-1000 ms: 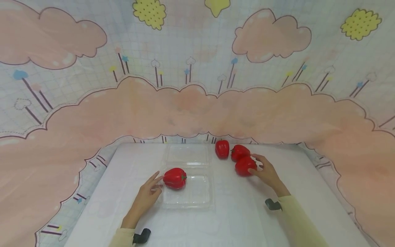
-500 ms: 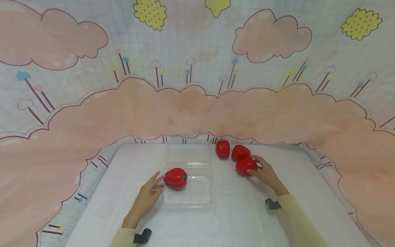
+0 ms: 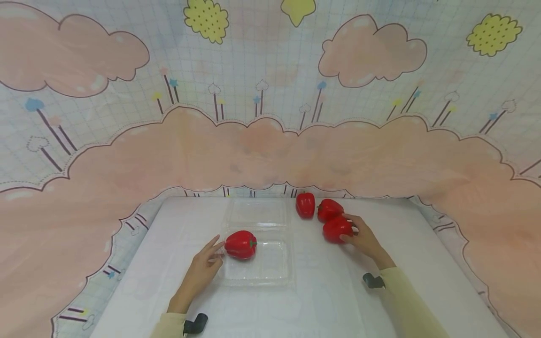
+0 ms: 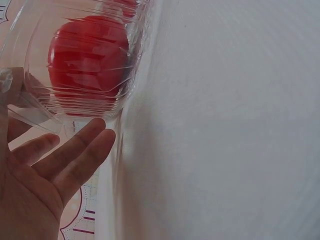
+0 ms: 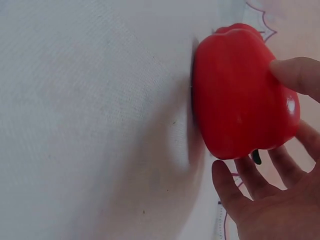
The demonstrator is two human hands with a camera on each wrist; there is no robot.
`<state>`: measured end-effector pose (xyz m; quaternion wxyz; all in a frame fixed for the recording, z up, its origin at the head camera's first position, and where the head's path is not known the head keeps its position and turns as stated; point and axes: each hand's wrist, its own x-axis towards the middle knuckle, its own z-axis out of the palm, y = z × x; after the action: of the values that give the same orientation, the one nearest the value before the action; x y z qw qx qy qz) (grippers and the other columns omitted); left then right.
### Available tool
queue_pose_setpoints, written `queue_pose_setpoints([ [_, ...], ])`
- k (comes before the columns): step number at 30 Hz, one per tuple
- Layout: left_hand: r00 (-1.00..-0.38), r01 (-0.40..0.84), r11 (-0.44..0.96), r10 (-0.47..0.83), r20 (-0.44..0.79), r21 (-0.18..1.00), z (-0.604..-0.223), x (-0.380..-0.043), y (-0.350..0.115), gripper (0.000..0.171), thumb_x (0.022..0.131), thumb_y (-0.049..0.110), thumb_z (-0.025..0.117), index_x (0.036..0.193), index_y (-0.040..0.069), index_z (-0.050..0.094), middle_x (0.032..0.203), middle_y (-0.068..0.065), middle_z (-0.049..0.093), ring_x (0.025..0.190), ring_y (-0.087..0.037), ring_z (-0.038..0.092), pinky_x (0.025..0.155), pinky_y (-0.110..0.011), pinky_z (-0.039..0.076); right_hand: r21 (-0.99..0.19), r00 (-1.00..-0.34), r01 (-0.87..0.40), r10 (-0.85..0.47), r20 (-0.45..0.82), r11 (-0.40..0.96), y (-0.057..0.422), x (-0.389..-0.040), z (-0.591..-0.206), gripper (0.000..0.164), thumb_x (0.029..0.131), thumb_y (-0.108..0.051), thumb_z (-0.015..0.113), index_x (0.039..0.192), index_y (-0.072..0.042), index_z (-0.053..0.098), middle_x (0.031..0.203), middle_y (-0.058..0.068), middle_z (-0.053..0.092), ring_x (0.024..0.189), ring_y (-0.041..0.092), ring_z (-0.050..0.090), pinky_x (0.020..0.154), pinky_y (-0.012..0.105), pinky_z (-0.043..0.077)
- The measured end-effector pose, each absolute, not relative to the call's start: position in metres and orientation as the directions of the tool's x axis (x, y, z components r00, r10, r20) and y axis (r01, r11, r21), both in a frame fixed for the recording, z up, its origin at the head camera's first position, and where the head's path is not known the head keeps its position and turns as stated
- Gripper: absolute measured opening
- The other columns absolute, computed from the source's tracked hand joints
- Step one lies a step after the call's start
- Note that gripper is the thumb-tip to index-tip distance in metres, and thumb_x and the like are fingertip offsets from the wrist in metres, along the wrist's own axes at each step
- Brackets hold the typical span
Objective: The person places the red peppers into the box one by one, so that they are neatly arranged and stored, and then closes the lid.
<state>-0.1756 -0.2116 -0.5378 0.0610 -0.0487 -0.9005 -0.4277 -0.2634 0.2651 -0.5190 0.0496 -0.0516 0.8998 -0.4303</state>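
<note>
One red bell pepper (image 3: 240,244) lies on its side in the left half of an open clear plastic container (image 3: 274,283), its green stem facing right. Beside the container's left edge is my left hand (image 3: 202,268), fingers extended; in the left wrist view the thumb shows at the clear rim, and whether it presses there is unclear. My right hand (image 3: 364,238) has its thumb and fingers around another red bell pepper (image 3: 336,229), which rests on the table. Touching or almost touching that one is a third red pepper (image 3: 329,210), with a further red pepper (image 3: 305,205) to its left.
Behind the container's base its clear lid (image 3: 258,213) lies folded back flat. A white cloth covers the table (image 3: 329,300). At the table's far edge rises a patterned curtain (image 3: 270,150) with pink clouds, which also hangs along both sides.
The whole head view has shifted very slightly. Both hands and all the peppers stay where they were.
</note>
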Motion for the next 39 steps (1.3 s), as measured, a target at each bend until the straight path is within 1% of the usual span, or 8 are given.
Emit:
queue_pose_setpoints([
  [6,-0.988,0.139,0.624,0.037,0.149,0.769,-0.538,-0.176,-0.212,0.049,0.089,0.001,0.060,0.137,0.009,0.057,0.156,-0.011,0.041,0.111,-0.031,0.068,0.089,-0.038,0.059,-0.761,-0.991,-0.029,-0.117,-0.062,0.648,0.268,-0.265,-0.521,0.077,0.084,-0.023,0.076,0.148,-0.013,0.036,0.152,0.019,0.034,0.137,0.042,0.036,0.107,0.057,0.046],
  [12,-0.990,0.130,0.622,0.038,0.137,0.772,-0.538,-0.177,-0.211,0.049,0.090,0.002,0.059,0.138,0.009,0.056,0.157,-0.010,0.040,0.111,-0.030,0.068,0.090,-0.039,0.059,-0.765,-0.987,0.043,-0.092,-0.132,0.643,0.269,-0.265,-0.523,0.082,0.085,-0.030,0.075,0.151,-0.014,0.029,0.156,0.020,0.031,0.140,0.046,0.033,0.105,0.057,0.047],
  [18,-0.990,0.128,0.622,0.030,0.140,0.773,-0.538,-0.176,-0.211,0.049,0.089,0.002,0.060,0.138,0.009,0.057,0.157,-0.009,0.040,0.111,-0.030,0.068,0.090,-0.037,0.059,-0.765,-0.985,0.080,-0.069,-0.160,0.639,0.268,-0.264,-0.524,0.079,0.085,-0.031,0.075,0.150,-0.018,0.031,0.156,0.019,0.032,0.139,0.048,0.035,0.101,0.057,0.051],
  [23,-0.990,0.130,0.619,0.035,0.138,0.775,-0.537,-0.176,-0.211,0.049,0.090,0.002,0.059,0.138,0.009,0.056,0.157,-0.010,0.039,0.112,-0.030,0.067,0.090,-0.038,0.059,-0.770,-0.984,0.101,-0.053,-0.173,0.630,0.268,-0.260,-0.524,0.082,0.082,-0.032,0.078,0.149,-0.019,0.033,0.156,0.018,0.033,0.139,0.046,0.034,0.100,0.056,0.052],
  [29,-0.990,0.128,0.622,0.039,0.132,0.773,-0.537,-0.176,-0.211,0.049,0.090,0.003,0.059,0.139,0.008,0.056,0.157,-0.010,0.039,0.112,-0.030,0.068,0.091,-0.040,0.059,-0.780,-0.986,0.089,-0.054,-0.156,0.619,0.271,-0.256,-0.523,0.083,0.082,-0.034,0.078,0.150,-0.020,0.032,0.156,0.017,0.033,0.139,0.045,0.035,0.099,0.054,0.053],
  [39,-0.989,0.134,0.623,0.039,0.141,0.771,-0.536,-0.176,-0.210,0.048,0.090,0.003,0.059,0.137,0.006,0.056,0.156,-0.012,0.040,0.110,-0.031,0.068,0.090,-0.040,0.059,-0.792,-0.992,0.028,-0.080,-0.097,0.610,0.270,-0.246,-0.515,0.084,0.081,-0.035,0.079,0.149,-0.018,0.033,0.155,0.017,0.034,0.137,0.045,0.038,0.100,0.052,0.053],
])
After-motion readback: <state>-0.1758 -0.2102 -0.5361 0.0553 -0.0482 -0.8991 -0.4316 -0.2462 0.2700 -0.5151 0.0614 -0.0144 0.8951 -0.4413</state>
